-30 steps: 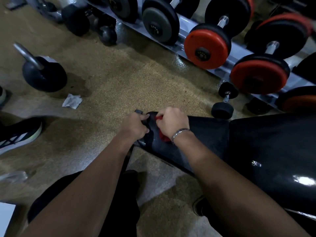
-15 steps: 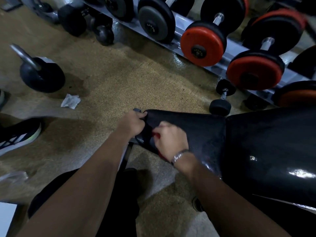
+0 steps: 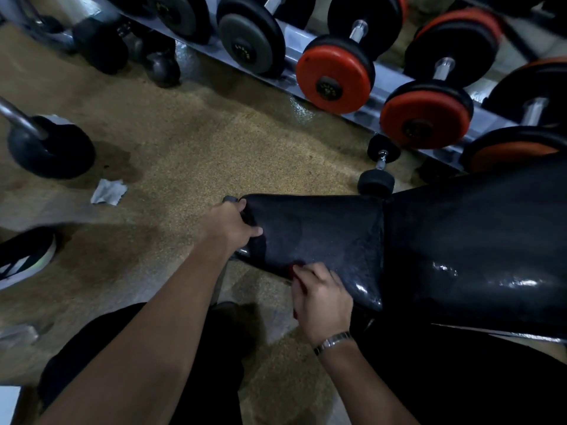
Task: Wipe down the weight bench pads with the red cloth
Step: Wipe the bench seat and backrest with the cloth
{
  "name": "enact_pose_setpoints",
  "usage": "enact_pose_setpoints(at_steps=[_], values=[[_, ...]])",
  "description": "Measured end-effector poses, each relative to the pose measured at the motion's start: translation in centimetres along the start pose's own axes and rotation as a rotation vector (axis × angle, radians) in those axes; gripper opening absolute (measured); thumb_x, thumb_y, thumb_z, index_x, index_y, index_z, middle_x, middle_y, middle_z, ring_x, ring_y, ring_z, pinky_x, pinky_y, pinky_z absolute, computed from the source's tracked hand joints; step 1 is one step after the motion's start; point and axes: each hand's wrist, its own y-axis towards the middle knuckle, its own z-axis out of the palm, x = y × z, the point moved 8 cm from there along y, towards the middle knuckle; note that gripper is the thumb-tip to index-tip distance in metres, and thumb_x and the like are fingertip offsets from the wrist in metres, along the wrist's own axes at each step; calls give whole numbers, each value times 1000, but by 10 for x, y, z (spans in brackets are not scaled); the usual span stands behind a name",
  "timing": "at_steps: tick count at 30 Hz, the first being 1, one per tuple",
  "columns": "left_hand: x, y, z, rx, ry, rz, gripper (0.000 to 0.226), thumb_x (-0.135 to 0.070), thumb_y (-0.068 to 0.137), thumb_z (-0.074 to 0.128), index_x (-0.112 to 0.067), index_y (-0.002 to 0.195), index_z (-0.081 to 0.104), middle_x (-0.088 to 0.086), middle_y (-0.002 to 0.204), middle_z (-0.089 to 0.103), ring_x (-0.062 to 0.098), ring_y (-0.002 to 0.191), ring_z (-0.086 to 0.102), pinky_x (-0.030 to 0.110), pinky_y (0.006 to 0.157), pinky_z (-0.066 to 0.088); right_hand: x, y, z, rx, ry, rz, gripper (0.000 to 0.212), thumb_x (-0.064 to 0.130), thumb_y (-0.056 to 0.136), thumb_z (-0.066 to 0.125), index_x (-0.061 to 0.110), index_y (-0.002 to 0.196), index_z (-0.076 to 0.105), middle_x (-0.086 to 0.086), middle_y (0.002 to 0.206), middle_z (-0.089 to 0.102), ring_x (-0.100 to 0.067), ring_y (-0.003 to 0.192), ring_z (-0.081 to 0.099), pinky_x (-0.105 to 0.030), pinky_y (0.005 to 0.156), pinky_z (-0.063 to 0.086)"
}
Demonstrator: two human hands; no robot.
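Glossy black pad (image 3: 319, 234), red cloth (image 3: 291, 270) peeking

No legible text found. Small yellowish marks on the hubs of the grey round dumbbell end plate (image 3: 242, 52) and the red round dumbbell end plate (image 3: 329, 87) are too blurred to read.

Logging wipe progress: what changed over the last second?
The right hand, gripping the red cloth, slid from the narrow end of the glossy black seat pad back along its near edge toward the person. The left hand stayed gripping that narrow end.
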Motion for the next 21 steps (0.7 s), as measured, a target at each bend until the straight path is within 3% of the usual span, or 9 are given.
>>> enact_pose_setpoints(at_steps=[5,9,16,21], values=[[-8,-3,1,3,21,2,83,-34,80,83,-20,151,44,10,140,60,30,127,57,36,101,46,12,24,2,-46,24,51,19,21,81,74,22,100,77,7,92,64,-20,78,61,-29,52,52],[-10,-1,3,16,11,-18,77,-33,78,83,-19,146,49,10,136,60,32,123,58,35,96,46,9,2,9,-32,28,-33,23,24,82,69,23,104,74,7,95,62,-18,79,59,-30,51,51],[-13,-2,13,36,-27,-18,102,-55,51,88,-40,140,40,3,134,58,30,120,58,47,103,48,-15,11,-6,-136,37,70,22,19,80,74,21,101,76,5,91,63,-21,77,60,-34,50,53],[-15,-2,15,38,9,-15,105,-49,61,91,-31,150,39,8,145,50,32,128,53,43,106,45,-11,-2,-1,-98,73,26,25,20,81,71,22,105,75,8,94,63,-19,79,59,-32,51,52]])
